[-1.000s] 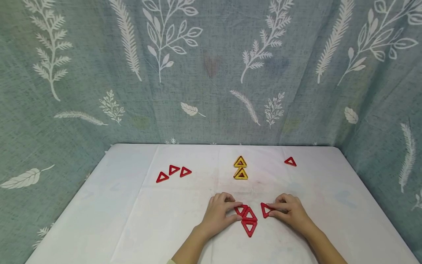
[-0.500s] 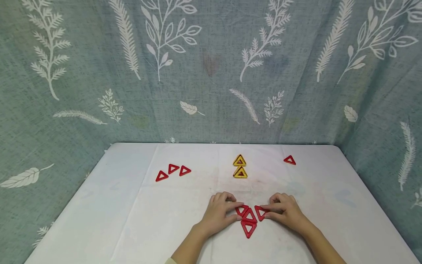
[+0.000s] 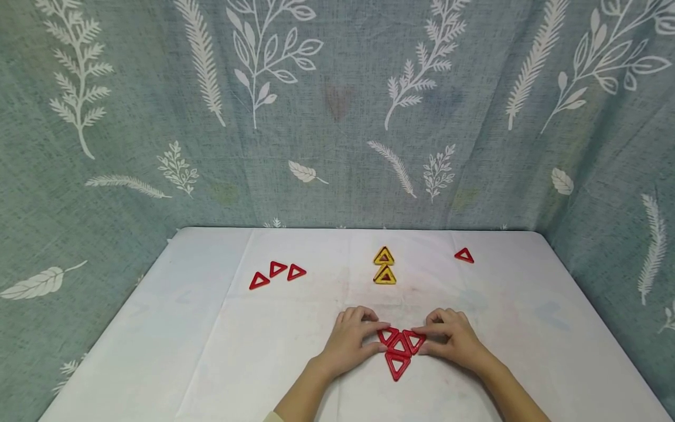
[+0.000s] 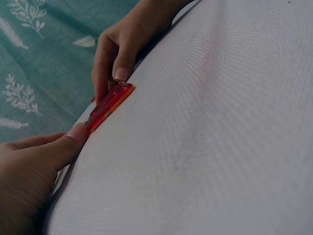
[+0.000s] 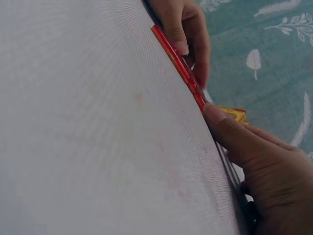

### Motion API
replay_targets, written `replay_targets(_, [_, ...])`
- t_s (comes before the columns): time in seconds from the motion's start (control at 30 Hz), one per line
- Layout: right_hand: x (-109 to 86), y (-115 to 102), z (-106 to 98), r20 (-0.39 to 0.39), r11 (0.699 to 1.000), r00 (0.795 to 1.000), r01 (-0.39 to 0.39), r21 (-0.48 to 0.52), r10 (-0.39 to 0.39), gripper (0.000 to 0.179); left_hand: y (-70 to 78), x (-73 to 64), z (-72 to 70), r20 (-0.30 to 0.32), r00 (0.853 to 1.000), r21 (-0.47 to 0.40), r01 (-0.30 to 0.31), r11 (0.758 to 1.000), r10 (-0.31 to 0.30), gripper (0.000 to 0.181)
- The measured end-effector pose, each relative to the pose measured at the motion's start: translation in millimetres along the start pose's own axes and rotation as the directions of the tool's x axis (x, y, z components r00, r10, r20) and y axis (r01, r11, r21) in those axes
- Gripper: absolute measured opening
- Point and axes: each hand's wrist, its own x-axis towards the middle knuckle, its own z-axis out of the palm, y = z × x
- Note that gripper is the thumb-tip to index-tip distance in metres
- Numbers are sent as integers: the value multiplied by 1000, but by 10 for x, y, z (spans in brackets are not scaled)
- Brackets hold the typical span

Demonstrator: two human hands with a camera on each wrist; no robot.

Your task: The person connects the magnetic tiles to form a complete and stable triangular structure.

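Note:
Four red open-centred triangular tiles lie flat together on the white table in the head view. My left hand pinches the upper-left red triangular tile between thumb and index finger. Opposite it, my right hand pinches the upper-right red triangular tile the same way. Between these two sits the centre tile, and a lower tile points toward me beneath it. In the left wrist view the red tiles appear nearly edge-on between both hands; the right wrist view also shows their red edge.
Farther back on the white table lie two yellow triangular tiles, one behind the other. Several loose red triangles, including one red triangle, lie at the back left. A single red triangle is at the back right. Patterned curtain surrounds the table.
My right hand has moved left, bringing its red triangular tile from a gap away up against the centre tile. My left hand has stayed in place on its tile.

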Motion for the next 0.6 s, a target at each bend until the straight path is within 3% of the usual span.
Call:
replay_targets(0.3, [-11, -60, 88, -41, 999, 999, 23, -44, -25, 47, -13, -8, 28, -3, 1000, 3, 12, 1000, -12, 40])
replay_targets(0.6, [16, -121, 100, -53, 999, 998, 22, -26, -24, 42, -6, -2, 7, -11, 1000, 6, 5, 1000, -5, 39])
